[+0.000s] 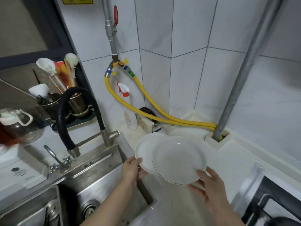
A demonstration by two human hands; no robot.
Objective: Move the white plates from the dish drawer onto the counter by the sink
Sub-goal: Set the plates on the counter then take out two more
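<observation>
Two round white ceramic plates were held side by side above the pale tabletop (236, 160) to the right of a stainless steel sink (101, 181). The left plate (145, 152) was gripped at its near rim by the left hand (132, 168), thumb on top and the other fingers curled beneath. The right plate (179, 160), shallow and edged with a thin dark line, overlapped the left plate's right side and was pinched at its near rim by the right hand (210, 188), thumb laid on the upper face and fingers (193, 187) spread underneath. Both plates were tilted slightly toward the viewer; whether either one touched the tabletop could not be told. A further white plate (187, 132) was seen lying flat on the tabletop just behind them, near the corner. A black flexible faucet hose (78, 101) was arched over the sink. A white spray bottle with a red trigger (128, 108) was stood against the tiled wall, and two yellow corrugated gas hoses (162, 115) were run along the wall to a grey vertical pipe (241, 79). A metal holder of utensils (76, 103) was set behind the faucet, and a black stove edge (276, 201) was visible at the lower right.
</observation>
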